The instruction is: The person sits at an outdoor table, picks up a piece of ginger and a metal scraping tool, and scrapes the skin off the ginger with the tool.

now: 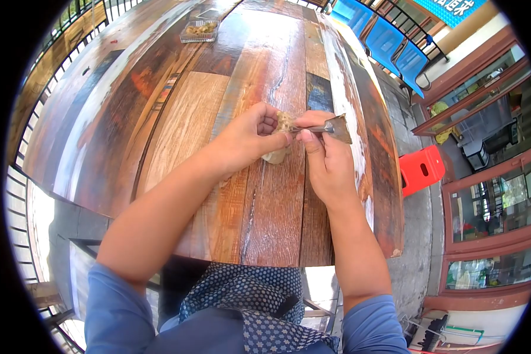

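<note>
Over the middle of the table, my left hand [242, 140] is closed around a lumpy beige clump [285, 121], pinched between thumb and fingers. Below the fingers a pale, soft piece, perhaps a dough wrapper [275, 156], shows; whether it joins the clump I cannot tell. My right hand [331, 160] grips a small metal spatula [340, 128] with a thin shaft. Its broad flat end points right, while the narrow end reaches toward the clump. Both hands are close together, and the spatula's tip is partly hidden by fingers.
The glossy wooden-plank table [183, 124] bears a clear plastic box [199, 32] with brownish food pieces at the far left. Beyond the right edge stand a red stool [422, 170] and blue chairs [386, 44]. A patterned apron [239, 292] covers my lap by the near edge.
</note>
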A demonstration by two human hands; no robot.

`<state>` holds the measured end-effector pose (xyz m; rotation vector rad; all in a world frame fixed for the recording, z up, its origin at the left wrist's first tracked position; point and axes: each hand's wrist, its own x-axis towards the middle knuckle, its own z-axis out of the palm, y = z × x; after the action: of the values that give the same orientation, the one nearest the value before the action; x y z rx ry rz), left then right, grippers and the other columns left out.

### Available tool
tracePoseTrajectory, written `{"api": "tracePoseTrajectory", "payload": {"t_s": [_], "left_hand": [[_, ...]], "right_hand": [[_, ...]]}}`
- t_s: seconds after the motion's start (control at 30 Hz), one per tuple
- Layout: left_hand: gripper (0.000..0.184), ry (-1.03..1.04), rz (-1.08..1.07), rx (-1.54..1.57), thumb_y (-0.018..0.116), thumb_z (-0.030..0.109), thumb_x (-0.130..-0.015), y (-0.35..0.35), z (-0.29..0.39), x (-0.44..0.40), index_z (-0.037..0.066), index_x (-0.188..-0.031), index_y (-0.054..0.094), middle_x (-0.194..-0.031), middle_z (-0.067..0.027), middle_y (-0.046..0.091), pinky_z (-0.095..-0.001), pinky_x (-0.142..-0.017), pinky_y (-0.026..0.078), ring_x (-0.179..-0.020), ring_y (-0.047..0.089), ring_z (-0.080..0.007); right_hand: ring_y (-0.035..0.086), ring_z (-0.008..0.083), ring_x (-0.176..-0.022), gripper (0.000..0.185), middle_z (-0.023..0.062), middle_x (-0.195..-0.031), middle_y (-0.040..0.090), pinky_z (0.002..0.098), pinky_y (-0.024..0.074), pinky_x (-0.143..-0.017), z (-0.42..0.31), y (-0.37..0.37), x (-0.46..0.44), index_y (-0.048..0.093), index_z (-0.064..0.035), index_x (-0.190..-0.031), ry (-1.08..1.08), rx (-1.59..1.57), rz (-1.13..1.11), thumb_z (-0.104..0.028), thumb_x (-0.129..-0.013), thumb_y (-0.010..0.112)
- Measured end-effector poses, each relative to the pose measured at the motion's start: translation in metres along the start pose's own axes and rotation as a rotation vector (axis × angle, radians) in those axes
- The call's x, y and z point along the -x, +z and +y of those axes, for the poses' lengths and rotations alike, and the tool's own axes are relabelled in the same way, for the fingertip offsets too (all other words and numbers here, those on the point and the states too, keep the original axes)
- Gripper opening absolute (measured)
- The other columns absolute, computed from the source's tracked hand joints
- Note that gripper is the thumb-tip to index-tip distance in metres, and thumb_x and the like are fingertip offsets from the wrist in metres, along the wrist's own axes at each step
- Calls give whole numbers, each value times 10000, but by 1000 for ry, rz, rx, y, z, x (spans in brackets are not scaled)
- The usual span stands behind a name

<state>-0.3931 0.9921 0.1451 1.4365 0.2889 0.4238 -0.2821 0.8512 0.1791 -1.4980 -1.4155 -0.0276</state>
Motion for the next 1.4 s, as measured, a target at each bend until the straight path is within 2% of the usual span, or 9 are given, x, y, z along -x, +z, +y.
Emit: {"api": "tracePoseTrajectory", "payload": {"t_s": [0.17,0.37,0.57,0.73,0.83,0.93,1.03,1.4], "left_hand": [[386,11,-14,8,731,123,-863,0,0,0,17,-1161,509,-1052,-38,563,-262,-868,466,-978,557,-112],[393,10,-5,-2,732,128,-862,-1,-1,0,14,-1167,511,-1063,-38,557,-260,-863,466,-982,553,-111],[397,16,-3,-7,732,129,-864,-1,-3,-1,10,-1172,512,-1061,-39,559,-264,-868,468,-985,553,-114],[409,8,-5,16,737,133,-860,0,-1,0,12,-1181,514,-1061,-39,562,-266,-876,465,-993,552,-118],[414,9,2,-11,739,135,-859,0,1,1,16,-1184,513,-1063,-39,562,-270,-881,464,-994,551,-120],[413,14,-5,-4,740,137,-858,0,0,0,18,-1182,512,-1058,-37,558,-273,-884,463,-992,550,-119],[407,3,0,-29,739,132,-859,0,1,1,20,-1178,513,-1053,-36,555,-268,-879,464,-990,549,-118],[410,6,3,-35,735,117,-859,-1,0,0,22,-1180,498,-1057,-33,538,-258,-863,465,-989,543,-109]], "right_hand": [[602,265,-926,116,132,-1011,601,334,483,-836,2,0,1,607,8,-1025,38,-18,27,-65,-964,542],[605,268,-934,117,137,-1007,605,337,486,-834,3,0,-1,606,14,-1024,-70,64,19,-64,-962,546],[604,265,-922,104,138,-1008,604,332,489,-822,1,2,1,606,12,-1022,7,-10,6,-47,-957,550],[605,259,-900,101,134,-1017,602,335,494,-802,2,0,-1,607,5,-1019,-77,68,26,-57,-960,552],[603,254,-896,101,129,-1011,601,334,493,-797,1,2,1,608,1,-1015,19,-12,15,-67,-963,555],[599,248,-882,104,126,-1003,598,331,491,-790,3,0,0,604,-1,-1020,-45,51,34,-76,-965,559],[594,244,-865,107,122,-996,595,331,490,-779,4,3,2,598,-3,-1024,14,-12,27,-85,-965,563],[591,236,-839,102,118,-980,596,323,486,-755,6,4,2,592,-5,-1019,9,-53,40,-87,-961,573]]}}
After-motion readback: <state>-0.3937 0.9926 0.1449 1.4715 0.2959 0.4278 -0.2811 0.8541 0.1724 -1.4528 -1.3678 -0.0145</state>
